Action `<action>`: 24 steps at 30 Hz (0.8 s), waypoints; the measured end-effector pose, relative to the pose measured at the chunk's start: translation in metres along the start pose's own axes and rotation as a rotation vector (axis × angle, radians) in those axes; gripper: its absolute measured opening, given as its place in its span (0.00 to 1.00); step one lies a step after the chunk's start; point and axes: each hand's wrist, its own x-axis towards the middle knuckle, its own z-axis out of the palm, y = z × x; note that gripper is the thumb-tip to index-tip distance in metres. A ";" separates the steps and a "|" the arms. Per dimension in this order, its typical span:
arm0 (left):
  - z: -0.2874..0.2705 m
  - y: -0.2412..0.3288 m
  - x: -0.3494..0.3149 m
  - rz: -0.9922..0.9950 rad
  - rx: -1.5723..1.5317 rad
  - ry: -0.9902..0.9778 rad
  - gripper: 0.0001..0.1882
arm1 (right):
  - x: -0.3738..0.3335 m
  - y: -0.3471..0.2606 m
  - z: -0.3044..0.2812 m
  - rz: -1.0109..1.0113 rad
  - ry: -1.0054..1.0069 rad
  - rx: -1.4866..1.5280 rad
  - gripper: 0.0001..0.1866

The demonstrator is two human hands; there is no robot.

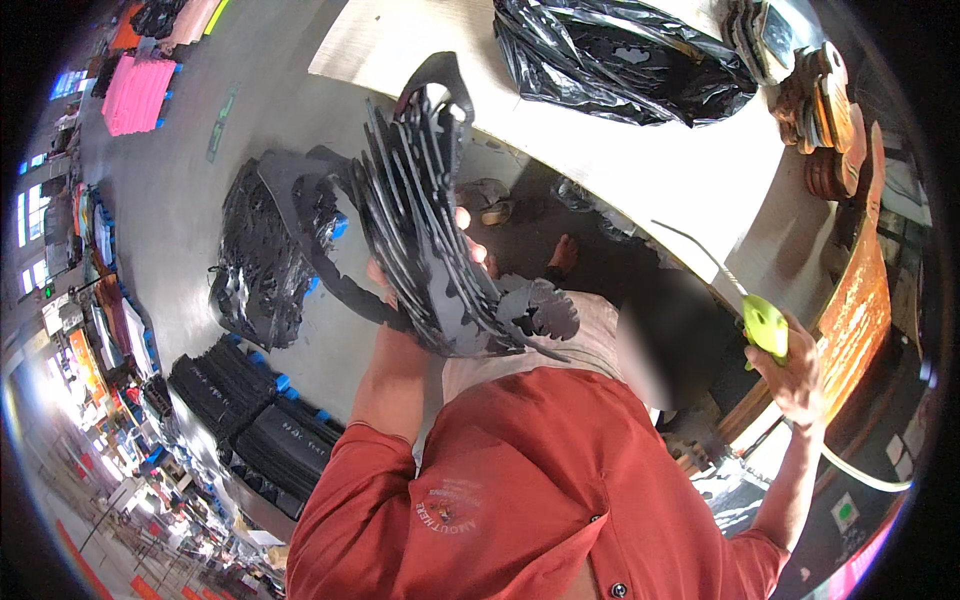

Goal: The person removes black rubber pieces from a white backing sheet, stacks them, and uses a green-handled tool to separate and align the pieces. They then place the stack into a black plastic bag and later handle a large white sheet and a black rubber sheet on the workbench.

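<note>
While a fanned stack of thin, flexible black sheets with scalloped cut edges (425, 240) is being clasped in the middle of the frame by the left hand (476, 250), a rounded yellow-green plastic tool (765, 325) is being gripped at right of centre by the right hand (795, 375). The hands are being held well apart, fingers curled around their separate loads; the left palm is being hidden by the sheets. Support is probably being given at mid-length because the limp layers are bending and could be sliding apart. The tool's thin metal rod (715, 262) is being pointed toward the upper left, clear of the sheets, presumably so that nothing is being brushed by its tip. A pale cable (865, 482) is being led away at lower right, likely leaving the wrist free. At upper centre, a crumpled black plastic bag (630, 60) is being supported by a pale, flat-topped table (715, 175), seemingly within reach.
</note>
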 end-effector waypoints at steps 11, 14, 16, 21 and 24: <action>-0.017 0.031 -0.056 -0.042 -0.225 -0.074 0.38 | 0.002 -0.115 0.042 -0.323 -0.244 -0.050 0.13; -0.009 0.036 -0.073 0.022 -0.121 0.030 0.46 | 0.003 -0.116 0.053 -0.259 -0.173 0.033 0.16; -0.001 0.038 -0.080 0.034 -0.076 0.093 0.46 | 0.008 -0.114 0.060 -0.219 -0.347 0.097 0.15; 0.001 0.038 -0.077 0.093 0.185 -0.020 0.33 | 0.013 -0.114 0.061 -0.324 -0.210 0.114 0.16; -0.006 0.042 -0.074 0.034 0.245 -0.039 0.33 | 0.018 -0.118 0.057 -0.327 -0.350 0.110 0.16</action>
